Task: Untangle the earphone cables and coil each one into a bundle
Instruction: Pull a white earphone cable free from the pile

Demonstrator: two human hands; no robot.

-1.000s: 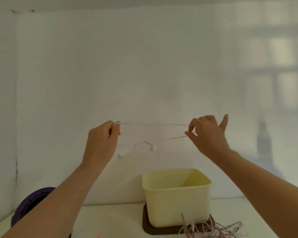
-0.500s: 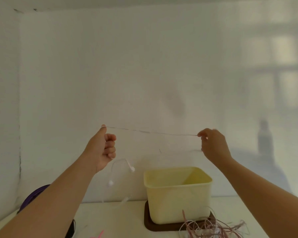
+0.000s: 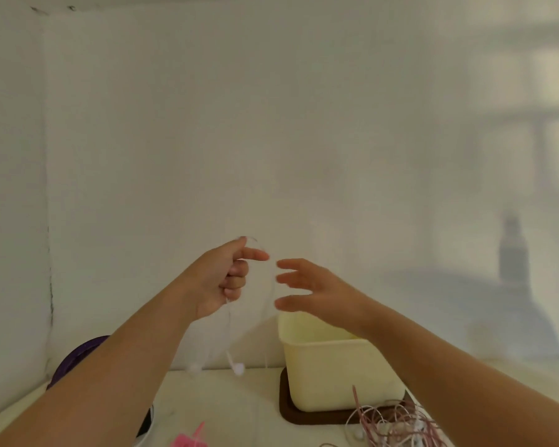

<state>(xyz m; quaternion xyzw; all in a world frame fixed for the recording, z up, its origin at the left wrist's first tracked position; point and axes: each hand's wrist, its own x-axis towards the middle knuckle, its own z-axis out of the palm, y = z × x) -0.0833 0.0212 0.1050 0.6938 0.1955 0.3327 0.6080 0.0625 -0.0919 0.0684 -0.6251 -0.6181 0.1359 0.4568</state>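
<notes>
Fingers (image 3: 236,272) of the left hand (image 3: 218,279) curl round the white earphone cable (image 3: 229,330); its earbuds (image 3: 238,369) hang just above the bench (image 3: 226,404). The right hand (image 3: 317,285) is spread, holding nothing (cable loop just beside it). Judged status: one cable freed, not yet coiled; the pink cable tangle (image 3: 397,424), near right, awaits.

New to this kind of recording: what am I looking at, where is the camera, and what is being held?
There is no machine: each grip is a person's bare hand, filmed by one camera worn on the head, looking forward and down. The left grip holds a thin white earphone cable, its earbuds dangling below. The right grip is open beside the cable, holding nothing. On the white table: a yellow tub on a dark brown tray, a tangle of pinkish cables, and a purple object.
</notes>
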